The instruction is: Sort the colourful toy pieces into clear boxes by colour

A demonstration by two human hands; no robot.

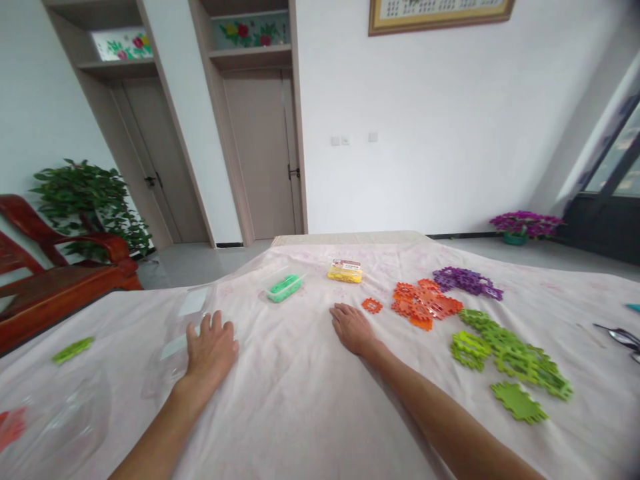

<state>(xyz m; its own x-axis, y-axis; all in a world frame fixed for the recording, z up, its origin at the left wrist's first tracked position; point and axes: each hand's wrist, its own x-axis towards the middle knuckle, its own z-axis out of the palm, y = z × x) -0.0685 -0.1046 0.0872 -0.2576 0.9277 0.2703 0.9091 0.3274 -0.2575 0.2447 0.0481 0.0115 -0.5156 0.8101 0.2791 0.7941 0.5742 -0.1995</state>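
Note:
My left hand (pixel 213 347) lies with fingers spread beside clear plastic packaging (pixel 175 337) that carries pale labels; whether it touches the packaging I cannot tell. Palm down on the cloth, my right hand (pixel 353 327) has its fingers stretched out and holds nothing. Just right of it is a small orange toothed piece (pixel 372 305). Farther right lie piles of toothed foam-like pieces: orange (pixel 425 301), purple (pixel 467 281) and green (pixel 520 353). Beyond the hands stand a clear tray with green contents (pixel 285 288) and a labelled pack with yellow contents (pixel 345 271).
A pale pink cloth (pixel 280 413) with wrinkles covers the table. At the left are a green toothed piece (pixel 73 349) and a clear plastic bag (pixel 65 417) near a red piece (pixel 11 427). Scissors (pixel 623 337) lie at the far right edge. A wooden chair (pixel 65 267) stands left.

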